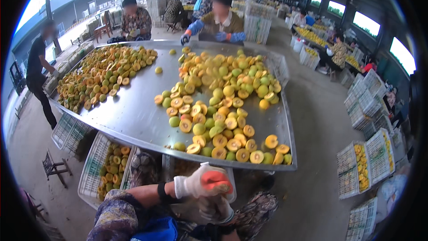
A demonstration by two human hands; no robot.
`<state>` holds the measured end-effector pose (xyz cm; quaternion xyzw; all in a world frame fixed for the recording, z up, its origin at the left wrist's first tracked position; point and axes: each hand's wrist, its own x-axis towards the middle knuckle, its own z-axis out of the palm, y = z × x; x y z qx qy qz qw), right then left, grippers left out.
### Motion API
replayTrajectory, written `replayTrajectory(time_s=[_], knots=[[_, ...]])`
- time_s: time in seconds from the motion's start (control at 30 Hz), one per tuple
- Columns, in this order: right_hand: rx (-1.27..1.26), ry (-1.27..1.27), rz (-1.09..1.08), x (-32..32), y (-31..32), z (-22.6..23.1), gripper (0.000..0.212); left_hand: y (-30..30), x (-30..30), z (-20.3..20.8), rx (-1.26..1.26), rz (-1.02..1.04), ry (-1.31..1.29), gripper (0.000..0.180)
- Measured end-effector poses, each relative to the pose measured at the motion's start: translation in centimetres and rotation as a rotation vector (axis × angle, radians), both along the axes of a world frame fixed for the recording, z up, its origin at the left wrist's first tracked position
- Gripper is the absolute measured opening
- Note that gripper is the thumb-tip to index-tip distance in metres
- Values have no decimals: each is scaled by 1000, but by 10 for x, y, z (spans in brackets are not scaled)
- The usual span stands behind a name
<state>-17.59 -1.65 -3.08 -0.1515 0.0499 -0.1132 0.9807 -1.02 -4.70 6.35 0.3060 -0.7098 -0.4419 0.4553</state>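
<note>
My left hand [200, 184], in a white glove with an orange-red coated palm, is closed over my lap just off the near edge of the metal table [147, 120]. Right below it, my right hand [215, 208], also gloved, is closed with its fingers curled. The two hands touch or nearly touch. Something small and brownish shows at the left fingertips, too little to name. What the right hand grips is hidden. On the table in front of them lie many halved yellow-green fruits [219, 140], several with the cut face and dark centre upward.
A second heap of fruit halves [104, 73] covers the table's far left. Below its near edge stands a white crate [91, 169] of fruit, beside a small stool [54, 168]. Across the table sits a person in blue gloves [229, 36]. Stacked crates [356, 169] stand at right.
</note>
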Motion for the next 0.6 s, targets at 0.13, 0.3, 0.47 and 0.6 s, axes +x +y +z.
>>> replayTrajectory(time_s=[0.13,0.3,0.47,0.6], knots=[[125,-455,77,10,3,-34,48,15,-11,26,618,96,300,12],[-12,-736,110,38,-1,-31,53,5,57,9,667,470,412,24],[964,-561,-325,51,4,-42,28,41,188,51,469,1080,-713,22],[1057,-316,-300,59,6,-51,37,8,221,33,250,1056,-696,29]])
